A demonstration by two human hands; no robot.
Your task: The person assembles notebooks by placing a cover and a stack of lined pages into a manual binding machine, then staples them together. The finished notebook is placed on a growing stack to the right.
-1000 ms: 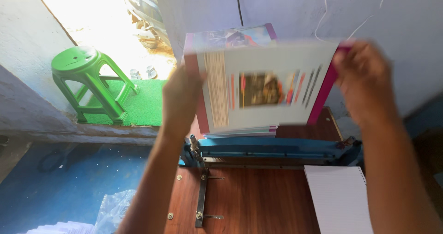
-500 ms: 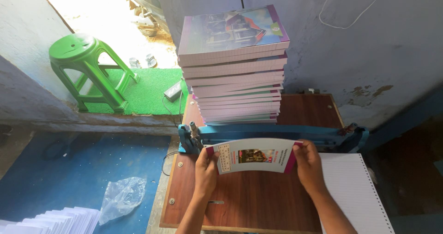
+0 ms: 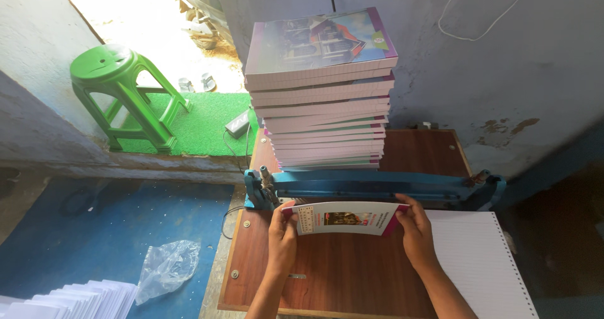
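Gripping a printed cover sheet [image 3: 345,218] by its two short ends, the left hand [image 3: 282,231] and the right hand [image 3: 415,231] are both closed on it, thumbs on top and fingers curled behind, so that it stands on its long edge across the wooden bench [image 3: 340,275]. It sits near the middle of the bench, just in front of the blue punching machine [image 3: 377,185], and its top bows slightly toward the viewer. A stack of ruled, hole-punched paper [image 3: 481,265] lies flat at the near right corner, just beside the right forearm.

To handle this well, I judge that both hands should keep equal tension, so the sheet stays square to the machine's long bar and does not buckle in the middle; whether its lower edge already touches the bar cannot be told.

Behind the machine, toward the far edge of the bench, a tall pile of notebooks [image 3: 324,99] rises, its upper books overhanging a little. Off the bench on the left, a clear plastic bag [image 3: 167,268] and fanned white sheets [image 3: 69,297] lie on the blue floor, with a green plastic stool [image 3: 123,95] farther back.
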